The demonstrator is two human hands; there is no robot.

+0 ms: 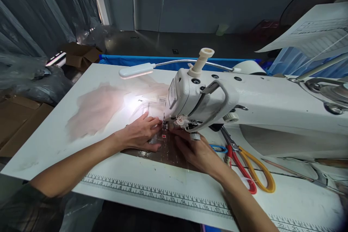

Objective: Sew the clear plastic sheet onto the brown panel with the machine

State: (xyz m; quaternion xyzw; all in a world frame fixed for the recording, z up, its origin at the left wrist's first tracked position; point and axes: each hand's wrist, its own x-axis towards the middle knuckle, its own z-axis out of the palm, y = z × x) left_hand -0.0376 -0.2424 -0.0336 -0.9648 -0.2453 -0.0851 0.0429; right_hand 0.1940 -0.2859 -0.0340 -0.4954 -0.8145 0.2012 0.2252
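Observation:
My left hand (141, 134) lies flat, fingers stretched out, on a sheer pale fabric piece (148, 110) just left of the needle of a white sewing machine (244, 105). My right hand (194, 150) rests below the machine head, fingers extended and pressing the fabric on the metal plate (163, 152). A thimble-like ring (195, 136) sits on one finger. The needle area is lit by a small white gooseneck lamp (133, 70). More sheer pinkish fabric (94, 110) spreads out to the left on the white table (54, 137).
Red-handled scissors (241, 168), yellow-handled scissors (259, 170) and a blue clip (219, 148) lie right of my right hand. A printed ruler (152, 194) runs along the table's front edge. Cardboard boxes (80, 54) and plastic-wrapped bundles (32, 79) stand to the left.

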